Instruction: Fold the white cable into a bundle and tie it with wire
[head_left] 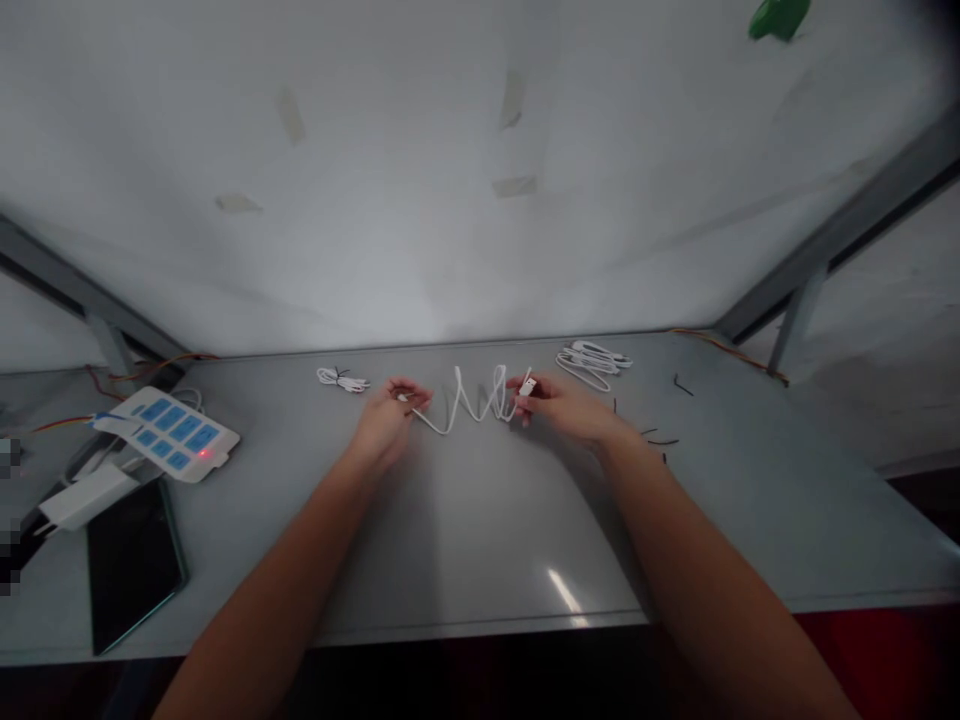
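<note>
A white cable point(471, 400) stretches in wavy loops between my two hands above the grey table point(465, 520). My left hand point(390, 420) pinches one end of it between its fingertips. My right hand point(562, 402) grips the other end, where a white plug shows above the fingers. A small bundled white cable point(341, 379) lies just beyond my left hand. A larger coil of white cables point(592, 362) lies beyond my right hand.
At the left stand a white power strip point(169, 433) with blue sockets and a red light, a white adapter point(86, 497) and a dark tablet point(131, 560). Several short dark wire ties point(664, 440) lie right of my right hand. A white wall rises behind the table.
</note>
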